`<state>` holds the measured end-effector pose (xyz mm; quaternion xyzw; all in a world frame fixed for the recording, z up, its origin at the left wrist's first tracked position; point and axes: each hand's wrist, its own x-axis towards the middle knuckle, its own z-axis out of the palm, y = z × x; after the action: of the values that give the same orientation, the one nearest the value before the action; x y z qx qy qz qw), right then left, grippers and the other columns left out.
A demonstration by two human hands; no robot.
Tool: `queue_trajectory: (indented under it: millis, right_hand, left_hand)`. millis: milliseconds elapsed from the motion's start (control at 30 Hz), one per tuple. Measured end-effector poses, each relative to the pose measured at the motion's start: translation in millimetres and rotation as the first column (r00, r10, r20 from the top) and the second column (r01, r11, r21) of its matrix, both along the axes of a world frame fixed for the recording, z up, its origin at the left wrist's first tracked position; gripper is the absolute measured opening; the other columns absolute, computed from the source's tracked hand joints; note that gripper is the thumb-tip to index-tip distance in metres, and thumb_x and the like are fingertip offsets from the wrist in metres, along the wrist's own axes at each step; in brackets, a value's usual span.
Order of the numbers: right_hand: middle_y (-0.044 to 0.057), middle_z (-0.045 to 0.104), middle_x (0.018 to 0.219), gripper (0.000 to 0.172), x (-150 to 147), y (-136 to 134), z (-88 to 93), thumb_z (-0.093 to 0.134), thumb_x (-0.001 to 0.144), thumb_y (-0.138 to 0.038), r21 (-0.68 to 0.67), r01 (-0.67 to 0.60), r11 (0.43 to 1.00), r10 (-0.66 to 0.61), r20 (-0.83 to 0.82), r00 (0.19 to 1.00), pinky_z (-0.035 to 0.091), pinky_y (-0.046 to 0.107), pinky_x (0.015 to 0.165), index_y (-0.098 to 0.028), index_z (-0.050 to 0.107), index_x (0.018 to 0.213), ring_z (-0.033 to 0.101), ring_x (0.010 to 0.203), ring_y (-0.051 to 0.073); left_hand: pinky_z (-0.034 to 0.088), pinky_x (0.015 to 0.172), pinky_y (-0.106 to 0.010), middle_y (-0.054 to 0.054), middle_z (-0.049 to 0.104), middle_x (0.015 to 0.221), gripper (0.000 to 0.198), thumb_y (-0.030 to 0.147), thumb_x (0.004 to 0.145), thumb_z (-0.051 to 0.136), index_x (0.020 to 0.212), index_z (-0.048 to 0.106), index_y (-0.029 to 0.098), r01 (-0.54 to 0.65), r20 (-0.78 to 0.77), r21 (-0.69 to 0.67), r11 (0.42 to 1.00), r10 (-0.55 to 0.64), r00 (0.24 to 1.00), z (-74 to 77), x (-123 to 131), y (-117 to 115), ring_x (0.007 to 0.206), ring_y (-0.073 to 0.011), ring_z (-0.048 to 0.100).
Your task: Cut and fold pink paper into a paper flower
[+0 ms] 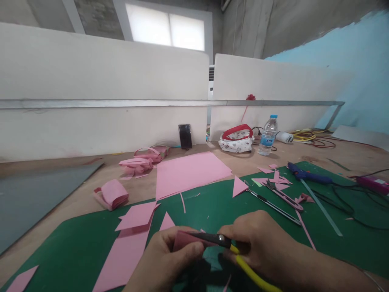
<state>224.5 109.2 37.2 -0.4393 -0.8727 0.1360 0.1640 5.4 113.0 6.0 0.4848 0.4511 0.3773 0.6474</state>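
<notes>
One left hand (168, 257) on my feed pinching pink paper (181, 241), one right hand (258, 241) gripping yellow-handled scissors (224, 240), blades (208, 237) right at paper, green mat (77, 243) underneath.

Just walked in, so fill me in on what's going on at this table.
Someone is working pink paper with both hands over a green mat. The left hand pinches a small piece of pink paper, while the right hand holds yellow-handled scissors with the blades at that piece. How far any cut has gone can't be made out. Larger pink sheets lie beyond, and a blue glue gun rests off to the right.
</notes>
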Motion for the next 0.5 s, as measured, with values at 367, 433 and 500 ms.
queue_trajectory:
  millis: [367, 433, 500]
  right_hand:
    - [-0.005, 0.056, 0.061, 0.002, -1, 1, 7.6, 0.065, 0.078, -0.026, 0.003, 0.054, 0.999, -0.054, -0.015, 0.998, 0.022, 0.024, 0.054, -0.024, 0.067, 0.078, 0.042, 0.057, 0.011]
    - [-0.004, 0.058, 0.065, 0.003, -2, 1, 7.1, 0.065, 0.077, -0.025, 0.009, 0.058, 0.998, -0.058, -0.006, 0.998, 0.024, 0.025, 0.057, -0.025, 0.066, 0.081, 0.044, 0.06, 0.012]
    - [-0.003, 0.06, 0.068, 0.005, -3, 1, 7.0, 0.065, 0.077, -0.026, 0.002, 0.053, 0.999, -0.053, 0.01, 0.999, 0.024, 0.026, 0.059, -0.025, 0.066, 0.082, 0.046, 0.063, 0.013]
  left_hand:
    - [0.049, 0.056, -0.03, -0.003, 0.069, 0.06, 0.02, 0.037, 0.062, 0.081, 0.065, 0.073, 0.018, -0.225, 0.031, -0.007, 0.974, 0.225, 0.974, 19.8, 2, -5, 0.052, -0.0167, 0.06]
    - [0.05, 0.055, -0.031, -0.004, 0.071, 0.06, 0.021, 0.037, 0.06, 0.082, 0.067, 0.074, 0.018, -0.237, 0.038, -0.058, 0.97, 0.239, 0.97, 19.0, 3, -6, 0.051, -0.0174, 0.061]
    - [0.051, 0.054, -0.031, -0.006, 0.074, 0.066, 0.023, 0.037, 0.058, 0.084, 0.066, 0.075, 0.018, -0.236, 0.055, -0.089, 0.968, 0.241, 0.969, 16.7, 4, -6, 0.055, -0.0195, 0.064]
